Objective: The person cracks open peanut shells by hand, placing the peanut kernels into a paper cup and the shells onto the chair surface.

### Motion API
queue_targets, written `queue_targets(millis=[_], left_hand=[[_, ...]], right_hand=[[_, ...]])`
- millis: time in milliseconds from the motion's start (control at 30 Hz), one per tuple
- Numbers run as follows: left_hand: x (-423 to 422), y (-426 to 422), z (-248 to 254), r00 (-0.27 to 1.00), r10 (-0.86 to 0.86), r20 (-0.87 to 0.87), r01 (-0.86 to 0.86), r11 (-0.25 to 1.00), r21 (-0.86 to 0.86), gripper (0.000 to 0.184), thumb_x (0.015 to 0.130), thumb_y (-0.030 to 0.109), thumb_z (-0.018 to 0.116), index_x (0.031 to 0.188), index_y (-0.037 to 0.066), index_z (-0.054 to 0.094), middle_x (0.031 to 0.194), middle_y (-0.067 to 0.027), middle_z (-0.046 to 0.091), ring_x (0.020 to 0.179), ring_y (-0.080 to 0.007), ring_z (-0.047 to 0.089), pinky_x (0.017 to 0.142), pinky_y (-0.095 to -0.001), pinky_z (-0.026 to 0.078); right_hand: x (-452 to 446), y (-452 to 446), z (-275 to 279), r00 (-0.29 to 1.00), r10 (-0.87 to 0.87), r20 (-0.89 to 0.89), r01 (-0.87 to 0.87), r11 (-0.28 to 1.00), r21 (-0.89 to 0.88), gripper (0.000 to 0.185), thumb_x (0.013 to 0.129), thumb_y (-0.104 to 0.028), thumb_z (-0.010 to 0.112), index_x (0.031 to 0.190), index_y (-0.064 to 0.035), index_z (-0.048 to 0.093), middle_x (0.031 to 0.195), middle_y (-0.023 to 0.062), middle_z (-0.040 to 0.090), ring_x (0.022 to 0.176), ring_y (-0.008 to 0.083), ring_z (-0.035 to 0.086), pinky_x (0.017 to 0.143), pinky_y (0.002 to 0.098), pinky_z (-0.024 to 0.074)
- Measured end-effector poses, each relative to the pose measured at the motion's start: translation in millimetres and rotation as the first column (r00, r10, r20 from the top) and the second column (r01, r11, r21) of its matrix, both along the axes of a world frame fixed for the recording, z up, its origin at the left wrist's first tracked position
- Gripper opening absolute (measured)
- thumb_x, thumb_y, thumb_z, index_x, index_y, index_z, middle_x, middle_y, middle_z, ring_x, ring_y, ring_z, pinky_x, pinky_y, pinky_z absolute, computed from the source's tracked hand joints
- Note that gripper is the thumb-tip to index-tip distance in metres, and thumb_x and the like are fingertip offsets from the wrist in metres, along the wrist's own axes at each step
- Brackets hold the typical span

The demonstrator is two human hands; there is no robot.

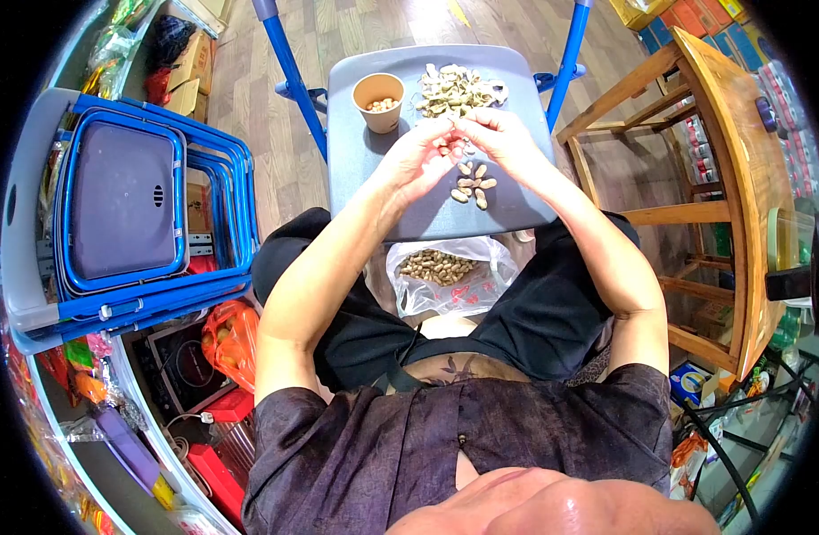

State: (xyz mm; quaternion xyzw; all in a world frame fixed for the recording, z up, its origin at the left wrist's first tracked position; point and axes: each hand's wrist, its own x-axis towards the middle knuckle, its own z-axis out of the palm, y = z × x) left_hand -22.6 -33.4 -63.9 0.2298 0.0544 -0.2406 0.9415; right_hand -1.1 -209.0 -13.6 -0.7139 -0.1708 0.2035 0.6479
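Observation:
My left hand [417, 159] and my right hand [497, 141] meet fingertip to fingertip above a grey seat board [356, 192]. Both are closed in a pinch on a peanut, mostly hidden by the fingers. Just beyond them lies a heap of peanut shells [454, 85]. To their left stands a tan cup [374, 120] with shelled peanut kernels [383, 104] inside. Several whole peanuts [467, 189] lie on the board, below my right hand. Between my legs, an open white plastic bag [409, 294] holds many unshelled peanuts [436, 266].
Blue-framed folding chairs [129, 201] lean at the left beside packed shelves. A wooden stool [739, 187] stands on its side at the right. Blue metal legs [294, 76] flank the board. A red net bag [231, 339] sits at lower left.

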Motion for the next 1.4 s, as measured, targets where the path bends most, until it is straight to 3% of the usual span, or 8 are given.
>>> queue_targets(millis=[67,567,900,1000,1100,1167,1267,1400], left_hand=[[1,1,0,1.000,-0.031,0.002,0.031,1.000,0.000,0.022,0.088,0.009,0.065,0.105,-0.003,0.058,0.096,-0.0094,0.062,0.088,-0.0165,0.059,0.080,-0.0256,0.051],[-5,8,12,0.995,-0.102,0.018,0.101,0.994,0.034,0.032,0.081,-0.004,0.063,0.111,-0.004,0.052,0.103,-0.0118,0.059,0.091,-0.0180,0.059,0.085,-0.0268,0.051],[-3,4,10,0.995,-0.088,0.044,0.088,0.996,-0.010,0.028,0.085,-0.001,0.059,0.113,-0.005,0.054,0.102,-0.0127,0.060,0.092,-0.0185,0.059,0.086,-0.0272,0.051],[-2,7,10,1.000,0.013,-0.016,-0.011,0.994,0.113,0.023,0.089,-0.002,0.053,0.111,-0.006,0.057,0.096,-0.0122,0.062,0.084,-0.0191,0.060,0.077,-0.0261,0.052],[2,15,21,1.000,0.001,-0.009,0.001,0.991,0.132,0.029,0.091,0.000,0.055,0.119,-0.008,0.052,0.102,-0.0144,0.063,0.091,-0.0195,0.063,0.082,-0.0249,0.054],[3,21,36,1.000,0.005,-0.014,-0.003,0.989,0.148,0.032,0.089,-0.002,0.053,0.120,-0.010,0.051,0.105,-0.0173,0.062,0.094,-0.0214,0.063,0.082,-0.0251,0.054],[4,32,45,0.999,0.027,0.030,-0.030,0.997,0.075,0.038,0.084,-0.001,0.051,0.120,-0.011,0.050,0.109,-0.0214,0.061,0.099,-0.0269,0.063,0.088,-0.0289,0.054],[3,38,53,0.997,0.067,0.028,-0.066,0.997,-0.028,0.039,0.086,0.005,0.050,0.122,-0.011,0.049,0.109,-0.0217,0.060,0.107,-0.0299,0.058,0.097,-0.0366,0.048]], right_hand=[[0,-2,6,0.999,0.032,-0.022,-0.033,0.999,-0.025,0.027,0.095,-0.025,0.057,0.096,0.0002,0.068,0.086,0.0006,0.066,0.081,0.0062,0.056,0.074,0.0226,0.0446],[-4,-8,0,0.966,0.095,0.242,-0.064,0.989,-0.133,0.021,0.089,-0.022,0.064,0.085,-0.0020,0.068,0.076,0.0012,0.062,0.075,0.0082,0.054,0.068,0.0260,0.0439],[1,-14,5,0.989,0.085,0.123,-0.074,0.993,-0.089,0.022,0.090,-0.023,0.064,0.089,-0.0013,0.069,0.074,0.0004,0.062,0.071,0.0072,0.053,0.066,0.0250,0.0433],[30,-32,-9,0.960,0.054,0.275,0.033,0.953,-0.300,0.021,0.091,-0.021,0.064,0.090,-0.0006,0.067,0.072,-0.0067,0.055,0.067,0.0037,0.045,0.059,0.0219,0.0377],[53,-47,-8,0.934,-0.023,0.356,0.196,0.867,-0.458,0.020,0.090,-0.022,0.065,0.090,-0.0022,0.066,0.069,-0.0057,0.053,0.065,0.0040,0.045,0.058,0.0215,0.0370],[58,-54,-9,0.957,-0.054,0.285,0.204,0.824,-0.529,0.021,0.089,-0.023,0.066,0.092,-0.0016,0.066,0.073,0.0002,0.059,0.068,0.0090,0.052,0.062,0.0255,0.0425],[65,-61,-32,0.710,0.104,0.697,0.433,0.715,-0.549,0.020,0.085,-0.017,0.065,0.097,-0.0011,0.065,0.095,0.0134,0.063,0.087,0.0280,0.062,0.078,0.0360,0.0484],[59,-44,-35,0.789,0.202,0.580,0.222,0.786,-0.577,0.016,0.082,-0.012,0.066,0.097,-0.0065,0.067,0.093,0.0118,0.062,0.086,0.0274,0.062,0.076,0.0355,0.0491]])
